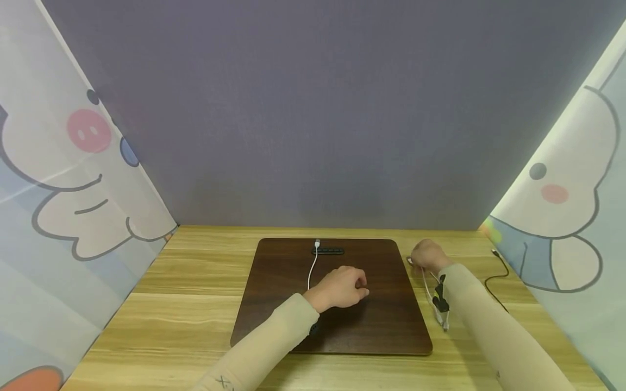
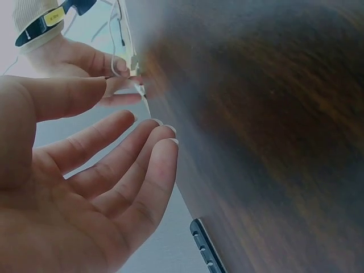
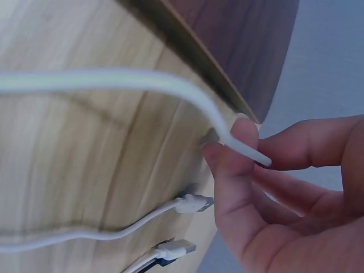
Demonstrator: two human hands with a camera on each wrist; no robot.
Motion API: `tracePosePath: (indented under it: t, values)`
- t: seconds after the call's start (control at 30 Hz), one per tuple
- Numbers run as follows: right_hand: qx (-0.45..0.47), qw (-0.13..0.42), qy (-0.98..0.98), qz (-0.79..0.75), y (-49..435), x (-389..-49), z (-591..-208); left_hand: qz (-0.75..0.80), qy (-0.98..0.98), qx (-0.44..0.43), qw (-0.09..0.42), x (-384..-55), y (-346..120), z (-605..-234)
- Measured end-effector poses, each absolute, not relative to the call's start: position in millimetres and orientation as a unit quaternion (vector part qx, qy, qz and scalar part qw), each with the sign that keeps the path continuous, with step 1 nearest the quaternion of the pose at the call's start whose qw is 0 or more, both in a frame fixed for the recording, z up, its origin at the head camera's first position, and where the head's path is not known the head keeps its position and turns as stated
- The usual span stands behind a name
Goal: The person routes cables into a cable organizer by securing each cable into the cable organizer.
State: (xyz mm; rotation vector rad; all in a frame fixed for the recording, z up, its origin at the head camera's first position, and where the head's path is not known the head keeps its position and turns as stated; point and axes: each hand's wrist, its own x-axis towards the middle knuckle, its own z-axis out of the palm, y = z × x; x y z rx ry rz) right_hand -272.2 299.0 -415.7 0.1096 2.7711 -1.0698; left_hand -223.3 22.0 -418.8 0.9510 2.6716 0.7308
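My right hand [image 1: 429, 256] is just right of the dark brown board [image 1: 274, 304], pinching a white cable [image 3: 165, 83] between thumb and fingers. In the right wrist view, two more white USB plugs, one [image 3: 193, 203] above the other [image 3: 177, 248], lie on the wood below it. My left hand [image 1: 340, 287] hovers over the board with relaxed, slightly bent fingers and an empty palm. Another white USB cable [image 1: 312, 267] runs from under the left wrist across the board. Its plug [image 1: 317, 244] rests at the left end of a black slotted cable holder [image 1: 329, 251].
A black cable [image 1: 498, 277] lies at the far right of the wooden table [image 1: 186, 304]. White cable ends [image 1: 443, 323] lie beside the board's right edge. A grey panel [image 1: 313, 119] stands behind, with printed curtains [image 1: 562, 206] at both sides.
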Motion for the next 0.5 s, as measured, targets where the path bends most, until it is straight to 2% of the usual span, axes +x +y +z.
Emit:
tracePosePath:
  t: [0.3, 0.5]
  values:
    - [0.041, 0.115, 0.893, -0.433, 288.4, -268.8, -405.5, 0.248, 0.905, 0.328, 0.111, -221.4, 21.6, -417.9]
    - [0.041, 0.108, 0.874, -0.472, 285.2, -267.1, -404.8, 0.253, 0.902, 0.333, 0.112, -220.9, 22.0, -418.6]
